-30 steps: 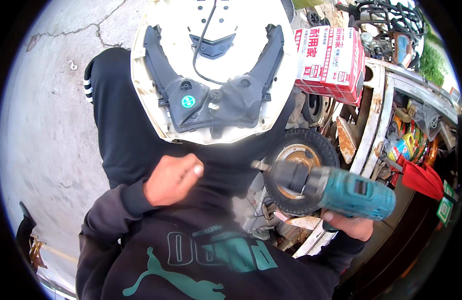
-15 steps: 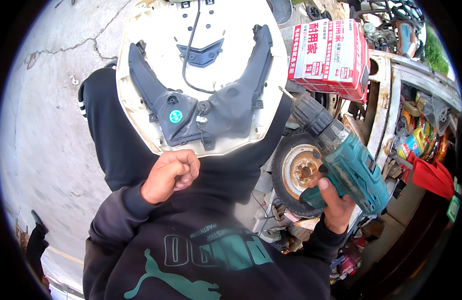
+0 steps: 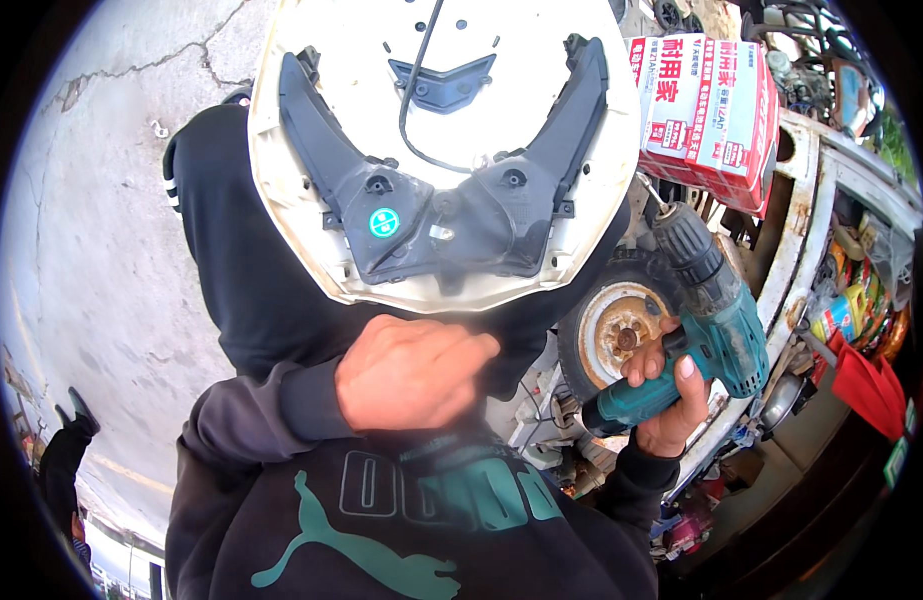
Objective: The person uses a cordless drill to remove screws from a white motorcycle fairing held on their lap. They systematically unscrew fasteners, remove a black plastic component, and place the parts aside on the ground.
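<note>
Grasping a teal drill (image 3: 726,335) in the right hand (image 3: 673,420), beside a rusty-rimmed wheel (image 3: 611,320), with its bit (image 3: 652,190) tilted up near a red-and-white box (image 3: 701,120). Keeping a cream panel (image 3: 481,130) with dark trim (image 3: 481,235) across the lap (image 3: 251,290). Holding the blurred left hand (image 3: 411,375) just below the panel's near edge, fingers bent, impossible to tell whether clenched on anything.

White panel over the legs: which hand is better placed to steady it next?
Probably the left hand: it is close to the near edge of the white panel, with no tool visible in it, while the right hand grips the teal drill.
</note>
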Demonstrator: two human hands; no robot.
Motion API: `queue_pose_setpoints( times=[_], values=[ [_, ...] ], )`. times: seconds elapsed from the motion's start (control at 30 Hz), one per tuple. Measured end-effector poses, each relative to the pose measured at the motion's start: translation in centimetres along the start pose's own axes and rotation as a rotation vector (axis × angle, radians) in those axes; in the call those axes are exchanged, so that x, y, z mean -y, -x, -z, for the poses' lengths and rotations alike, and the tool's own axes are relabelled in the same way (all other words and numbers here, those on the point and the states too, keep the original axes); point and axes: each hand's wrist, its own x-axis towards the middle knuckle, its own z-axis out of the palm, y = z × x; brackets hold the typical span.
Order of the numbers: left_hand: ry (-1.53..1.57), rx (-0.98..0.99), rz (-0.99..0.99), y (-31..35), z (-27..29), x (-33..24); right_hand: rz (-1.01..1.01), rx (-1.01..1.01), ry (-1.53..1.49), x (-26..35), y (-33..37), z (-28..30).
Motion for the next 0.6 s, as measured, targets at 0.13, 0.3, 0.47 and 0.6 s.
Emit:
queue_pose_setpoints(
  times=[0.13, 0.3, 0.47, 0.6],
  values=[
    [-0.11, -0.054, -0.07, -1.1, -0.3, 0.5, 0.052, -0.034, 0.093, 0.6, -0.3, -1.5],
    [-0.322, -0.117, -0.184, -4.2, -0.6, 0.9, 0.093, -0.043, 0.27, 1.9, 0.5, -1.4],
    [-0.245, -0.024, -0.145, -3.5, -0.5, 1.1, 0.252, -0.103, 0.731, 3.1, 1.7, 0.3],
    [0.131, -0.168, -0.015, -1.9, 0.2, -1.2, 0.381, 0.172, 0.527, 0.7, -1.5, -2.0]
  ],
)
